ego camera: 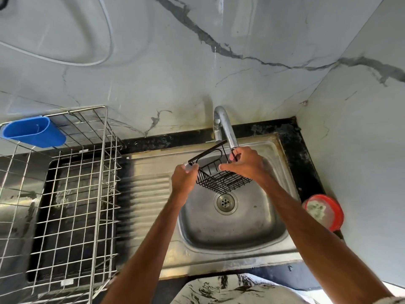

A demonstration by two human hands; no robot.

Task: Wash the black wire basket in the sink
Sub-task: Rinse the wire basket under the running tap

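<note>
Head: one black wire basket [221, 174], frame centre, over one stainless steel sink [241, 227], under one curved chrome tap [225, 128]. Two hands clamped on its ends: left hand [185, 178], right hand [245, 164]. Frame left: one silver wire rack [65, 194], one blue plastic cup [32, 131]. Right: one red round tub [324, 211].

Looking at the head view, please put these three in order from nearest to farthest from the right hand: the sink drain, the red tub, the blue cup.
1. Sink drain, in the basin just under the right hand.
2. Red tub, on the counter at right.
3. Blue cup, far left on the wire rack.
</note>
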